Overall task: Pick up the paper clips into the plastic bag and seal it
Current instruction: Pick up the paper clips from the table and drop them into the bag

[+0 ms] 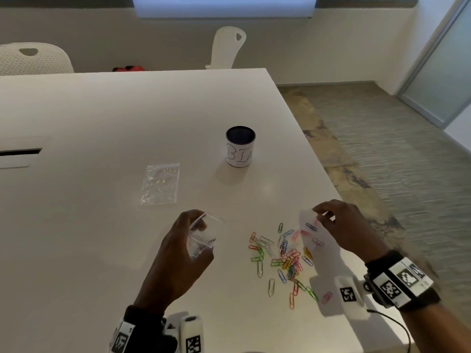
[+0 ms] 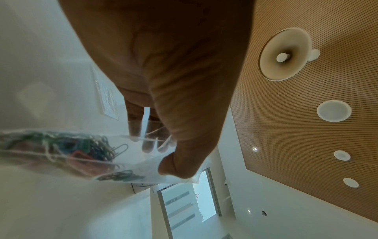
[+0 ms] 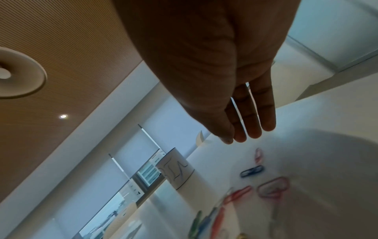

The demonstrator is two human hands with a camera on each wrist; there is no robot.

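Note:
My left hand (image 1: 196,228) grips a clear plastic bag (image 1: 206,234) by its mouth, a little above the table. In the left wrist view the thumb and fingers (image 2: 149,145) pinch the bag (image 2: 131,161), and several coloured paper clips (image 2: 81,147) lie inside it. A loose pile of coloured paper clips (image 1: 285,256) lies on the white table (image 1: 127,110) between my hands. My right hand (image 1: 322,216) hovers over the pile's far right and pinches a whitish translucent sheet (image 1: 307,220); clips show through it. The right wrist view shows thumb against straight fingers (image 3: 253,126) above clips (image 3: 252,171).
A second clear plastic bag (image 1: 160,184) lies flat on the table to the far left. A cylindrical cup (image 1: 240,146) with handwritten letters stands beyond the pile. The table's right edge (image 1: 331,179) runs close to my right hand. Two white chairs (image 1: 228,47) stand behind.

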